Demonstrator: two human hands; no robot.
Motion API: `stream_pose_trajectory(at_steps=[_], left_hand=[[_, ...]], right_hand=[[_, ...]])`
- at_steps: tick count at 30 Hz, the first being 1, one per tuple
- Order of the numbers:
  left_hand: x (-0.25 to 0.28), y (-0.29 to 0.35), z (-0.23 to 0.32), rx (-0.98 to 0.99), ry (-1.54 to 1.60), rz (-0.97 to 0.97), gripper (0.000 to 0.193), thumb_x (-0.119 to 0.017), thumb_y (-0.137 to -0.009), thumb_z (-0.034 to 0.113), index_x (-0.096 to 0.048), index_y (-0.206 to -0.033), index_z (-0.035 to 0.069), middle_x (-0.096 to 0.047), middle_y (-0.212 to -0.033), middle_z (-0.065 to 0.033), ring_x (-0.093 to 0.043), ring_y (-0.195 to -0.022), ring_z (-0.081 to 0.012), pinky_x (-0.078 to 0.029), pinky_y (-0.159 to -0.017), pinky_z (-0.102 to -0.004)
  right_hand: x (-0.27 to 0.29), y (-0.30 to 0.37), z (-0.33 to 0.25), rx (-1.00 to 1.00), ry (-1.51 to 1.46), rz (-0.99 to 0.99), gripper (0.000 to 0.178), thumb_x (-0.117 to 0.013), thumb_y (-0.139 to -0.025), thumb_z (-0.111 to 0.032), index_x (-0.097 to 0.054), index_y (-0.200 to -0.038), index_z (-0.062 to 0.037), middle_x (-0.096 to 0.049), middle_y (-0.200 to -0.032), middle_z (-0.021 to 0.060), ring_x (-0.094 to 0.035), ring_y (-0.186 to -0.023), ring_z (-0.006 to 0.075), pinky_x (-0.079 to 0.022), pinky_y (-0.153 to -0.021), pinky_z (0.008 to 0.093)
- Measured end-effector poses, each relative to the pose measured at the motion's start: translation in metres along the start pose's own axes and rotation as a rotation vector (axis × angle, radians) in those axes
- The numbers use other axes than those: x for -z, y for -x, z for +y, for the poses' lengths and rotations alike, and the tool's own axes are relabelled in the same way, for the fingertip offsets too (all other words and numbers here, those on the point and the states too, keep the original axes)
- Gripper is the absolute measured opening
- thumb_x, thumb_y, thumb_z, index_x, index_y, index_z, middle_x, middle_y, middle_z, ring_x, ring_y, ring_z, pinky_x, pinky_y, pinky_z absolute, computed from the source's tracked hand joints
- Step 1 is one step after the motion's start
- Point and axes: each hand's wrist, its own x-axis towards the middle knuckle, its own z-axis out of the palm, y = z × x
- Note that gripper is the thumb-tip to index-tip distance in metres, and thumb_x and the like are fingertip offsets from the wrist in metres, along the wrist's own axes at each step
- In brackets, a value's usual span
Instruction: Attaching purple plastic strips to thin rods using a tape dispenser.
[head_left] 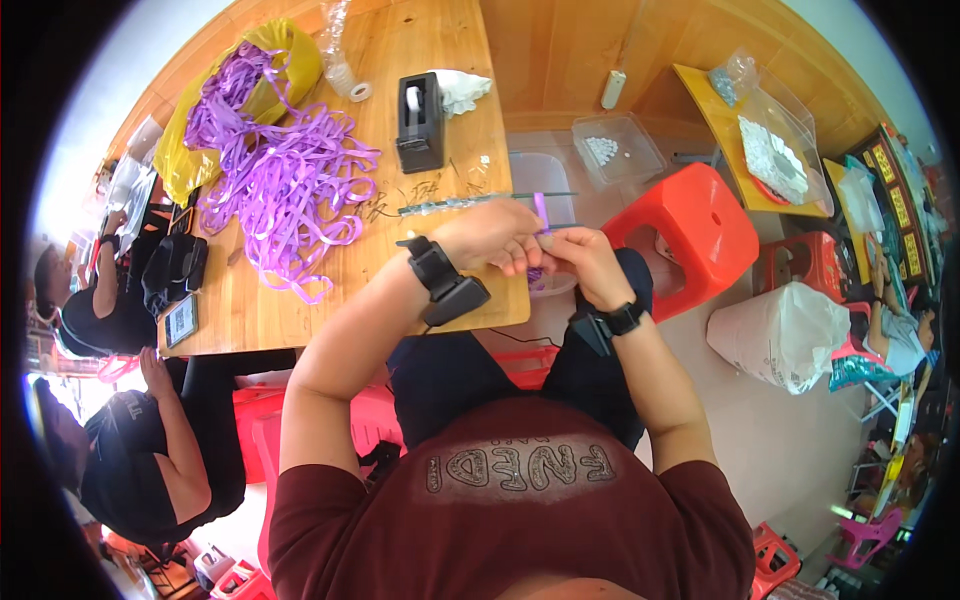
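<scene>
My left hand (492, 236) is closed at the table's right edge, its fingertips against a short length of purple ribbon (541, 207). Close beside it, my right hand (590, 262) pinches the lower part of the ribbon between thumb and forefinger. The ribbon crosses a thin dark rod (560, 193) that runs out over the table edge, with small clear pieces (440, 207) along its left part. What lies inside my left fingers is partly hidden. Beneath the hands stands a clear plastic tub (552, 172) with some purple in it.
A heap of purple ribbon (290, 190) spills from a yellow bag (300, 65) across the wooden table (430, 285). A black tape dispenser (420, 140) stands behind my hands. To the right are a red stool (690, 230) and a white sack (780, 335). Another person (150, 450) sits at left.
</scene>
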Motion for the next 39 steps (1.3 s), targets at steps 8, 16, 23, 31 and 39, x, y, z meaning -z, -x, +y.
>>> stream_pose_trajectory(at_steps=[8,16,23,31,39], left_hand=[[0.001,-0.002,-0.010,-0.076,-0.023,-0.051,0.020,-0.046,-0.099,0.018,-0.054,-0.103,0.001,-0.059,-0.073,-0.0080,-0.058,-0.052,-0.0135,-0.048,-0.045,-0.0248],[0.003,-0.002,-0.015,-0.144,-0.021,-0.061,0.024,-0.045,-0.091,0.010,-0.060,-0.079,-0.005,-0.063,-0.071,-0.0121,-0.061,-0.052,-0.0178,-0.049,-0.046,-0.0279],[0.005,-0.007,-0.017,-0.148,-0.067,-0.070,0.025,-0.045,-0.092,0.008,-0.060,-0.083,-0.008,-0.064,-0.068,-0.0141,-0.062,-0.049,-0.0191,-0.051,-0.045,-0.0281],[0.007,-0.019,-0.031,-0.170,-0.002,-0.061,0.028,-0.048,-0.098,0.016,-0.061,-0.081,-0.003,-0.064,-0.067,-0.0112,-0.063,-0.049,-0.0164,-0.048,-0.042,-0.0273],[0.002,0.006,-0.021,-0.248,-0.024,-0.061,0.030,-0.049,-0.097,0.019,-0.063,-0.076,0.002,-0.065,-0.065,-0.0083,-0.063,-0.050,-0.0154,-0.047,-0.042,-0.0261]], right_hand=[[-0.048,-0.041,-0.118,0.150,0.432,-0.068,0.022,-0.067,-0.092,-0.025,-0.070,-0.089,-0.0033,-0.067,-0.079,0.0001,-0.047,-0.056,0.0037,-0.036,-0.051,0.0196],[-0.113,-0.176,-0.118,-0.057,0.353,-0.033,0.026,-0.076,-0.087,-0.021,-0.069,-0.103,-0.0015,-0.069,-0.088,0.0026,-0.039,-0.051,0.0019,-0.031,-0.041,0.0188],[-0.131,-0.193,-0.118,-0.176,0.330,0.013,0.021,-0.077,-0.085,-0.020,-0.065,-0.098,-0.0080,-0.068,-0.085,0.0042,-0.034,-0.048,0.0004,-0.027,-0.040,0.0174],[-0.135,-0.166,-0.120,-0.146,0.204,-0.071,0.019,-0.071,-0.092,-0.019,-0.063,-0.100,-0.0035,-0.063,-0.082,0.0015,-0.035,-0.051,0.0016,-0.027,-0.043,0.0177],[-0.129,-0.136,-0.097,-0.359,0.153,-0.139,0.017,-0.067,-0.095,-0.022,-0.061,-0.093,-0.0066,-0.060,-0.082,0.0003,-0.033,-0.050,0.0015,-0.025,-0.042,0.0185]])
